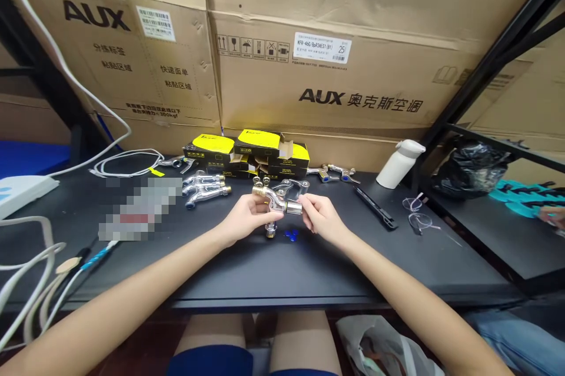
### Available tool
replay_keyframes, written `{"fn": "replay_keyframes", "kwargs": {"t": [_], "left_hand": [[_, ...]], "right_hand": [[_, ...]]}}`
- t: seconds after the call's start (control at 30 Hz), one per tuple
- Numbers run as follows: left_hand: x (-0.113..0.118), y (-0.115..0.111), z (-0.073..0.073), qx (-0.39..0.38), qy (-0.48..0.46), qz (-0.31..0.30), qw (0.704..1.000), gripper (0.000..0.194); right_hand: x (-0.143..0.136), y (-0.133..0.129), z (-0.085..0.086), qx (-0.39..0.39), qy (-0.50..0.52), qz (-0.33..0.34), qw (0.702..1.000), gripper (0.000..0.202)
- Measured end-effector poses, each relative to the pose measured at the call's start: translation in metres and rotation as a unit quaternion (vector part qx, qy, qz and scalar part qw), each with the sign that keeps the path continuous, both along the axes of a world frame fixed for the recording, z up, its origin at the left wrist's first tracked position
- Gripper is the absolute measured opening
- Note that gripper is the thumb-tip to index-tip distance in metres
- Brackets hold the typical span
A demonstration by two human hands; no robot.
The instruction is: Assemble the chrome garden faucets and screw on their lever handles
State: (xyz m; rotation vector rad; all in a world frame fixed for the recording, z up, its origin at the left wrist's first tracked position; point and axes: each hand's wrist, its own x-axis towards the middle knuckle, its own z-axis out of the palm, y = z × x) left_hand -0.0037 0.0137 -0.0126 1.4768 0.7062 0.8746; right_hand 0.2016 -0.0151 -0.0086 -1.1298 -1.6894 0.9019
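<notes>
Chrome faucet body (277, 202) with a brass-coloured threaded end is held above the dark table (282, 282). My left hand (249, 217) is closed round its left part. At the faucet's right end, the fingers of my right hand (320, 215) are pinched together; whether they grip the end or a small part is hidden. Below the held faucet another chrome piece (271, 230) stands on the table, beside several small blue caps (291, 235). Chrome lever handles (293, 186) lie just behind my hands.
Behind are yellow-black boxes (258, 142). Several chrome faucets (205, 190) lie left, more parts (338, 174) right. Further right are a white bottle (397, 165), a black tool (375, 208) and glasses (419, 214). A phone-like blurred object (141, 211) and cables lie left. Another person's hand shows far right.
</notes>
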Motion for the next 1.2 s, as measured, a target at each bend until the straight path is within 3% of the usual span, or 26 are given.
{"fn": "replay_keyframes", "kwargs": {"t": [0.13,0.27,0.43,0.6,0.77,0.97,1.07,1.2], "left_hand": [[0.002,0.001,-0.002,-0.019,-0.01,0.002,1.0,0.039],[0.0,-0.001,0.005,-0.028,-0.014,0.042,0.999,0.039],[-0.001,-0.002,0.009,-0.021,-0.008,0.05,0.999,0.04],[-0.001,-0.002,0.01,-0.022,-0.01,0.033,0.999,0.04],[-0.004,-0.002,0.009,-0.038,-0.004,0.032,0.999,0.039],[-0.006,-0.001,0.013,-0.053,-0.018,0.059,0.997,0.041],[-0.005,-0.001,0.014,-0.043,-0.02,0.074,0.996,0.042],[-0.005,-0.001,0.013,-0.025,-0.006,0.076,0.997,0.04]], "right_hand": [[0.005,0.002,0.0,0.004,-0.041,0.013,0.999,0.044],[0.002,0.0,-0.004,0.052,-0.034,0.014,0.998,0.019],[-0.004,-0.008,-0.002,0.079,0.047,0.009,0.996,0.061],[-0.007,-0.009,0.005,0.025,0.166,0.02,0.986,0.068],[-0.006,0.0,0.005,0.04,0.232,0.006,0.972,0.064],[-0.002,0.002,-0.002,0.019,0.115,0.011,0.993,0.025],[-0.003,-0.001,-0.003,-0.02,0.037,0.057,0.997,0.023],[-0.005,-0.004,-0.001,-0.011,0.067,0.082,0.994,0.022]]}}
